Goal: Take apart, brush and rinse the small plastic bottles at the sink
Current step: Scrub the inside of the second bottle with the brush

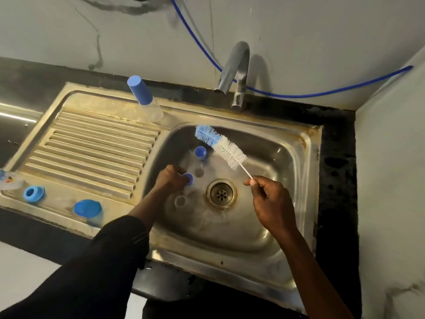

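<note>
My left hand (170,178) is down in the steel sink basin (264,217) and grips a small clear bottle with a blue cap (189,178). My right hand (268,199) pinches the thin white handle of a blue-and-white bottle brush (220,147), whose bristles point up and left over the basin. A second blue-capped small bottle (200,153) stands in the basin behind my left hand. A clear round bottle part (180,201) lies near the drain (221,194). One taller capped bottle (145,99) stands on the rim at the back.
The tap (232,74) arches over the back of the basin; no water is visible from it. On the ribbed drainboard's front edge sit a blue ring (33,193) and a blue-lidded clear piece (88,209). A blue hose (299,96) runs along the wall.
</note>
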